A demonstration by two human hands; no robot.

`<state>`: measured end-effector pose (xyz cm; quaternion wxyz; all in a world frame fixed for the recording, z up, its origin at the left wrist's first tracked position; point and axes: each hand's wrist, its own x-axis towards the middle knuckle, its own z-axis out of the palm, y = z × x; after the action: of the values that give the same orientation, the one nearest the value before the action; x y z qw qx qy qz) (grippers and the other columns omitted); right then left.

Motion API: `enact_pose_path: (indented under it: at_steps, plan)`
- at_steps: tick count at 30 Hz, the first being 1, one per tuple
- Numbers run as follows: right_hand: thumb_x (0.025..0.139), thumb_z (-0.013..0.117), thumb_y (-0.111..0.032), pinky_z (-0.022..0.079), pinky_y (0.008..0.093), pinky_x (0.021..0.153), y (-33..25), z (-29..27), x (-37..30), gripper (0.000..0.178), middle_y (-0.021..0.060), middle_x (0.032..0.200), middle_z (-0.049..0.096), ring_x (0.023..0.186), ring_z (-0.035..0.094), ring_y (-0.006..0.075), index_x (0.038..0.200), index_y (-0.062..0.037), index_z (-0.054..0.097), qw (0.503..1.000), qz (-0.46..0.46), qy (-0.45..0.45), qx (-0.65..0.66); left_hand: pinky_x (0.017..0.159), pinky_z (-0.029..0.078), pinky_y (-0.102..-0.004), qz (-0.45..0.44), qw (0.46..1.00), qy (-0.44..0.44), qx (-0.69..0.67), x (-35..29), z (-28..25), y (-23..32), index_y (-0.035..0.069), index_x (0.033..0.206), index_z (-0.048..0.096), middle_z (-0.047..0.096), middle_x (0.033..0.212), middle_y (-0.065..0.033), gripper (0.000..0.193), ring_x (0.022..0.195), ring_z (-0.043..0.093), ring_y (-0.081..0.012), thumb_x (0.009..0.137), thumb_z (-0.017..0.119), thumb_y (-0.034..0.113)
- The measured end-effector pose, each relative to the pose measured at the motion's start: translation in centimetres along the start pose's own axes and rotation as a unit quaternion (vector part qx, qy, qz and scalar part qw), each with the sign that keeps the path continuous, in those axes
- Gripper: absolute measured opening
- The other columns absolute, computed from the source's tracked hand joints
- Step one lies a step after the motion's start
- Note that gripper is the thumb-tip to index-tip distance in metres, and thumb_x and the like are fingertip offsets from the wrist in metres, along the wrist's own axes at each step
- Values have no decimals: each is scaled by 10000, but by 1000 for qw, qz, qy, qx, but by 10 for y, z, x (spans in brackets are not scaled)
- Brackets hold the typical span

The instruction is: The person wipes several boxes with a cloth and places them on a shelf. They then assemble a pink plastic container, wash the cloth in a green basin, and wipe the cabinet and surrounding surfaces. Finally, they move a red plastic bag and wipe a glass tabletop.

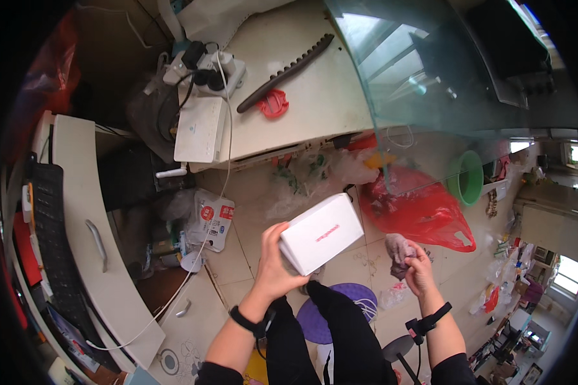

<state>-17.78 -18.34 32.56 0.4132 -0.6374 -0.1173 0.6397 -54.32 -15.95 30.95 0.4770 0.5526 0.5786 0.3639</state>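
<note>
My left hand [275, 262] is closed around the end of a white cardboard box [324, 236] with a short red print on its top face. The box is held up in front of me, above the floor and my legs. To the right, my right hand [420, 269] pinches a crumpled grey-brown cloth [400, 255], which bunches up past the fingertips. Cloth and box are apart. Both wrists wear black straps with small devices.
A white desk [315, 96] ahead carries a black ridged strip [288, 72], a red plastic piece [273, 104], a white router-like box [199, 131] and a power strip [232, 70]. A red plastic bag [414, 205] and a green bucket [465, 178] stand right. A white cable [228, 160] hangs left.
</note>
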Motion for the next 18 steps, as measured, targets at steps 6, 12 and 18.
enact_pose_path:
  at_steps: [6, 12, 18]
  plan:
    - [726, 485, 93, 399, 345, 1034, 34, -46, 53, 577, 127, 1257, 537, 1185, 517, 243, 1293, -11, 480, 996, -74, 8, -39, 1045, 366, -416, 136, 965, -225, 13, 67, 51, -90, 88, 1369, 320, 379, 1298, -176, 985, 1224, 401, -373, 512, 801, 154]
    - [725, 460, 77, 397, 342, 1021, 68, -78, 146, 619, 118, 1290, 482, 1194, 495, 238, 1335, -25, 442, 973, -198, 2, -117, 1048, 354, -428, 198, 926, -318, 32, 118, 127, -188, 84, 1375, 302, 387, 1285, -184, 1010, 1236, 378, -379, 504, 807, 166]
    - [755, 485, 42, 351, 329, 1031, 141, -72, 231, 572, 130, 1252, 490, 1183, 468, 244, 1323, -26, 460, 830, -389, 52, -397, 1074, 306, -446, 232, 951, -206, -1, 117, 205, -289, 81, 1367, 304, 379, 1304, -189, 996, 1245, 360, -394, 503, 797, 131]
